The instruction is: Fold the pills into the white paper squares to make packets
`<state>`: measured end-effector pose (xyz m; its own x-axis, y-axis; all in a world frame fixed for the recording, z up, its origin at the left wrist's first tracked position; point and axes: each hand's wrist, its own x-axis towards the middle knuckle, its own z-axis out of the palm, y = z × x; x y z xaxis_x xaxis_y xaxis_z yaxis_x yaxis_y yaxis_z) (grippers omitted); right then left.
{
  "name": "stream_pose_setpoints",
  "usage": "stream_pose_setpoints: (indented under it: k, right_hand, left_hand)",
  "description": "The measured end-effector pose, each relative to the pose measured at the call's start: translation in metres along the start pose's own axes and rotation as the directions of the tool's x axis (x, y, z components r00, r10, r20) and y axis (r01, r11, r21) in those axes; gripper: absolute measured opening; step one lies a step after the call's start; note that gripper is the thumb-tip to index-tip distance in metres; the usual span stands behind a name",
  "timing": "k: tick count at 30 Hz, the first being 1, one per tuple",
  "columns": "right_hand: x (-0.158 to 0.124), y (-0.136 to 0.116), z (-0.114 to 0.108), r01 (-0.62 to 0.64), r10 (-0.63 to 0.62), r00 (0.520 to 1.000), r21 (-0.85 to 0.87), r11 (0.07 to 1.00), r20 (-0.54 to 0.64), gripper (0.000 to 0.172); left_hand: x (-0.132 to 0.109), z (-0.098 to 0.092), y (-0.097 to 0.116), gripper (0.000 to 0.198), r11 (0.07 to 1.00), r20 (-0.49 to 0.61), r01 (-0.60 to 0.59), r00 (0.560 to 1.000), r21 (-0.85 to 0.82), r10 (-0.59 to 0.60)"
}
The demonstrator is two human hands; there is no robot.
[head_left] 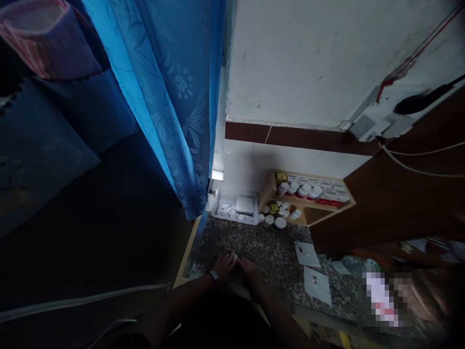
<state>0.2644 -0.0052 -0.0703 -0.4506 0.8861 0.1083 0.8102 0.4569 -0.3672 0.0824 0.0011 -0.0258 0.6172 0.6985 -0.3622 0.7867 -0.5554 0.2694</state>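
Over the dark speckled countertop (pixel 254 245), my left hand (pixel 224 265) and my right hand (pixel 248 269) meet close to its front edge. A small white piece (pixel 235 258), perhaps folded paper, shows between their fingertips. Both hands look closed on it, though the dim light hides the detail. My left wrist wears a watch or bracelet (pixel 214 276). To the right lie two white paper squares, a farther one (pixel 308 261) and a nearer one (pixel 317 293), with small pill-like bits on them. A clear plastic tray (pixel 232 220) behind my hands holds several small white packets and a white block.
A wooden shelf (pixel 323 217) against the wall carries white-capped bottles (pixel 303 190) and boxes (pixel 334 185). Several jars (pixel 279 223) stand before it. A blue curtain (pixel 181 97) hangs at the left. At far right are a clear bottle (pixel 351 264) and a pixelated patch (pixel 383 300).
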Motion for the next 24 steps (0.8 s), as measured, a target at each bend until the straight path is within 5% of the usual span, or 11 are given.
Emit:
stream_pose_setpoints:
  k: [7,11,17,24]
  right_hand:
    - [0.007,-0.003,-0.020,-0.304,0.285,0.944,0.097,0.948,0.164,0.023]
    - [0.009,-0.001,-0.017,-0.415,0.402,0.907,0.102,0.904,0.126,0.022]
    - [-0.001,0.008,-0.010,-0.135,0.136,0.990,-0.034,0.990,0.029,0.018]
    - [-0.005,0.014,0.001,0.122,-0.124,0.992,-0.157,0.980,-0.004,0.023]
  left_hand:
    - [0.001,-0.004,0.005,0.057,0.997,0.012,0.053,0.999,-0.059,-0.052]
    - [0.005,0.001,0.009,0.061,0.992,0.010,0.091,0.996,-0.086,-0.091]
    - [0.008,0.002,0.013,0.064,0.988,0.017,0.126,0.992,-0.086,-0.125]
    - [0.010,0.009,0.009,0.055,0.992,-0.032,0.083,0.996,-0.096,-0.086]
